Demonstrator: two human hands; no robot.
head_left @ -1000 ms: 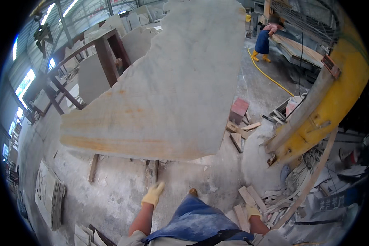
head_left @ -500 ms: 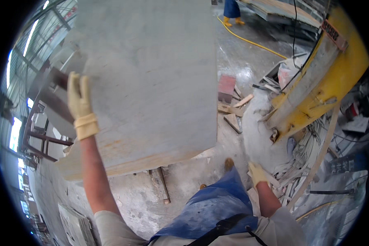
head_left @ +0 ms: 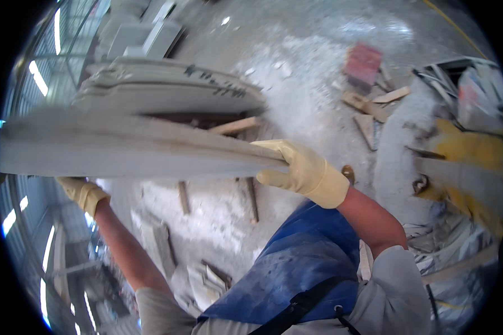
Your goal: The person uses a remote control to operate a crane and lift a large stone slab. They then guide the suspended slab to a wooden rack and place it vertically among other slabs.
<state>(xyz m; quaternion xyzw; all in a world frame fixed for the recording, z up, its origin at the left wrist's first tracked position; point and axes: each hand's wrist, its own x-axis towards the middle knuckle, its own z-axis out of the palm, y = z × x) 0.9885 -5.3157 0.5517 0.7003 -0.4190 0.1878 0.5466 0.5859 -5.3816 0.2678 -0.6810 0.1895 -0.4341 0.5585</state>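
Note:
A large grey stone slab (head_left: 151, 148) stands almost edge-on across the left half of the view, its far left end blurred. My right hand (head_left: 302, 170), in a cream rubber glove, grips its right end, fingers over the top edge and thumb on the near face. At the slab's lower left edge is my left hand (head_left: 82, 192), gloved alike, its fingers closed against the edge and partly hidden there. Behind the slab, more pale slabs (head_left: 167, 92) with dark markings lean in a stack. A blue apron (head_left: 296, 257) covers my front.
Wood offcuts (head_left: 369, 106) and a reddish block (head_left: 364, 64) lie on the dusty floor at the right. Beyond them stand a yellow post base (head_left: 469, 148) and a white sack (head_left: 480, 97). Broken slab pieces (head_left: 207, 282) lie at lower left, below wooden bars (head_left: 251, 201).
The slab, seen broad-faced before, now shows nearly edge-on. My right hand has risen from beside the apron onto its end. My left hand has moved lower, from its face to its edge.

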